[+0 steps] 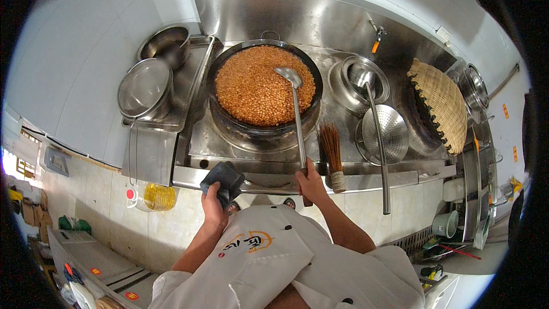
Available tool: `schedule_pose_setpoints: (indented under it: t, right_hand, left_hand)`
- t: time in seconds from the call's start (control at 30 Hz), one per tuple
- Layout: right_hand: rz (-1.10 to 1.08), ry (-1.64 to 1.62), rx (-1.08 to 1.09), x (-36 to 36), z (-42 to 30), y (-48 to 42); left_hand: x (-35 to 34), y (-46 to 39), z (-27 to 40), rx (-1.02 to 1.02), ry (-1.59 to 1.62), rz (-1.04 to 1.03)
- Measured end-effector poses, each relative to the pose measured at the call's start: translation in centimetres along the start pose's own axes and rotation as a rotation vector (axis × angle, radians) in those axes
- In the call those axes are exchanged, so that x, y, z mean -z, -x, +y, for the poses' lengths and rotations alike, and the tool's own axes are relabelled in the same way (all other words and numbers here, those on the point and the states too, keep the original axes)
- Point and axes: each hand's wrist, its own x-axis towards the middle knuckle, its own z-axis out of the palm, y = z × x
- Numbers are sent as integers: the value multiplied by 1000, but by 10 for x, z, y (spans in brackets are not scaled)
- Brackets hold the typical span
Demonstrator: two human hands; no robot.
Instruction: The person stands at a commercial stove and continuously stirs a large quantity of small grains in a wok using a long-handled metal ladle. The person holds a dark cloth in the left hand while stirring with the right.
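Note:
A large black wok sits on the stove, full of small golden-brown pieces that look like peanuts or beans. My right hand grips the handle of a long steel wok ladle, whose bowl rests on the brown mass right of its middle. In my left hand is a folded dark cloth, held in front of the stove's front edge, apart from the wok. A bamboo wok brush lies just right of the ladle's handle.
Right of the wok are a steel pot, a perforated skimmer, a long-handled scoop and a woven bamboo basket. A wire strainer over a pot stands left. An oil jug is by the floor. A tap juts from the backsplash.

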Motion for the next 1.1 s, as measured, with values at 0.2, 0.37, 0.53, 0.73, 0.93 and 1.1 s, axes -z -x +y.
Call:
schedule_pose_setpoints:
  t: [0.2, 0.37, 0.53, 0.73, 0.93, 1.1]
  right_hand:
    - [-36, 14, 11, 6, 1, -2]
    - [-60, 0, -12, 8, -3, 0]
    - [-73, 3, -22, 8, 1, -3]
    - [-54, 9, -25, 7, -8, 1]
    - [-8, 54, 54, 4, 8, -3]
    - [-18, 35, 30, 4, 0, -1]
  left_hand:
    - [-10, 6, 11, 61, -25, 13]
    - [-12, 1, 4, -34, -3, 52]
    - [-7, -1, 6, 38, 1, 38]
    - [-1, -4, 5, 66, 12, 17]
    - [-1, -5, 3, 62, 5, 32]
    - [4, -9, -2, 44, -8, 20]
